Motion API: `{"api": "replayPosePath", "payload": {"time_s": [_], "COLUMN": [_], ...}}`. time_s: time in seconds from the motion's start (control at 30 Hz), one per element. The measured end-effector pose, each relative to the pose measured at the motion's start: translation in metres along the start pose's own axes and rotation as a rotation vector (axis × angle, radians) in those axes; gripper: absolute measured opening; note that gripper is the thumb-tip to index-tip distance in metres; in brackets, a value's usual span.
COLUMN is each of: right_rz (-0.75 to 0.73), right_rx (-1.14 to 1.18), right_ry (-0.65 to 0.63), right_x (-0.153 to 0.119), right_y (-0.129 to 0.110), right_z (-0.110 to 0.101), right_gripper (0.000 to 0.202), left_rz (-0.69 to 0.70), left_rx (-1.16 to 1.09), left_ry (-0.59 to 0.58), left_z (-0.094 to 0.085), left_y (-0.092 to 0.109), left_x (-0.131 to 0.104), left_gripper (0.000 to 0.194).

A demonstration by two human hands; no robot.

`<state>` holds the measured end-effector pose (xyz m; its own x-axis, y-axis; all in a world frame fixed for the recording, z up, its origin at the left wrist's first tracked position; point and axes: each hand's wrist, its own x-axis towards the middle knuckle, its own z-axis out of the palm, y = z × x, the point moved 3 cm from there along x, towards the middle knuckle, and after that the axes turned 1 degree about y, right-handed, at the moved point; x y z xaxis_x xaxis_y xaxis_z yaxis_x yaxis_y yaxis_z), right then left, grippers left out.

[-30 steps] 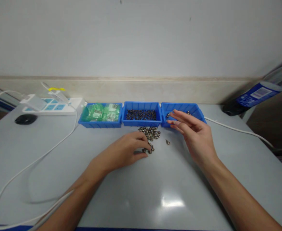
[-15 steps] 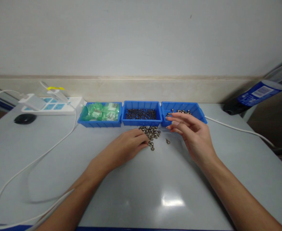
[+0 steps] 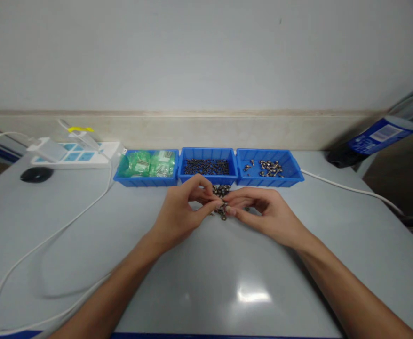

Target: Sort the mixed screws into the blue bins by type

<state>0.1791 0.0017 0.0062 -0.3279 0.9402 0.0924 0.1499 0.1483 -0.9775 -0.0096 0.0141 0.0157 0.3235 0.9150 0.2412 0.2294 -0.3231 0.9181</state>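
Pale wall (image 3: pixel 206 56) rises behind a glossy grey counter (image 3: pixel 206 282), where three blue trays stand in a row near the skirting. Half a second ago the left hand (image 3: pixel 180 209) was down at the loose pile and the right hand (image 3: pixel 273 212) hung open by the right tray (image 3: pixel 293 164); now the two meet over the pile's near edge. Thumb and fingers of each are pinched together at the tips, apparently on one small metal piece (image 3: pixel 225 205) between them, mostly hidden by the fingertips. That change suggests handling has gone from picking to working a single piece with both hands.

Behind the fingers, the pile of metal fittings (image 3: pixel 222 189) lies on the counter just in front of the middle tray (image 3: pixel 226 179), partly covered. Withdrawal of the right hand also leaves the shiny fittings (image 3: pixel 272 168) in the right tray in plain sight. Dark screws (image 3: pixel 206 166) fill the middle tray's floor; green-tinted bags (image 3: pixel 152 165) sit in the left tray (image 3: pixel 146 182).
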Motion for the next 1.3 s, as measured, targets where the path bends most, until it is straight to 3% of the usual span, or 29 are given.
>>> {"api": "replayPosePath", "payload": {"time_s": [0.1,0.2,0.3,0.4,0.5,0.67,0.8,1.03,1.17,1.3], "right_rz": [0.049,0.08,0.065,0.016,-0.013,0.01,0.032,0.008,-0.019,0.043], "right_rx": [0.12,0.151,0.177,0.23,0.253,0.249,0.24,0.033,0.051,0.195], "right_ry": [0.003,0.058,0.259,0.532,0.638,0.601,0.521,0.2,0.05,0.001], "right_x": [0.001,0.003,0.005,0.004,0.004,0.005,0.005,0.002,0.0,0.0], "right_y": [0.002,0.004,0.007,0.011,0.014,0.013,0.011,0.003,-0.001,-0.001], "right_z": [0.002,0.0,-0.009,-0.022,-0.028,-0.025,-0.021,-0.011,-0.003,0.0], "right_gripper": [0.022,0.02,0.019,0.024,0.033,0.032,0.025,0.018,0.016,0.016], "left_rz": [-0.023,0.081,0.231,0.248,0.234,0.228,0.228,0.175,0.06,0.011], "left_rx": [-0.002,0.191,0.456,0.584,0.637,0.616,0.525,0.158,-0.026,-0.103], "left_ry": [0.008,-0.094,-0.298,-0.438,-0.502,-0.506,-0.446,-0.127,-0.078,-0.08], "left_z": [-0.001,-0.006,-0.012,-0.014,-0.012,-0.012,-0.014,-0.006,-0.002,0.001], "left_y": [0.0,0.001,-0.001,-0.006,-0.01,-0.01,-0.008,0.002,0.001,0.0], "left_x": [0.0,0.002,0.002,0.0,0.0,0.0,0.0,0.004,0.003,0.003], "left_gripper": [0.027,0.016,0.008,0.011,0.01,0.013,0.008,0.008,0.015,0.018]}}
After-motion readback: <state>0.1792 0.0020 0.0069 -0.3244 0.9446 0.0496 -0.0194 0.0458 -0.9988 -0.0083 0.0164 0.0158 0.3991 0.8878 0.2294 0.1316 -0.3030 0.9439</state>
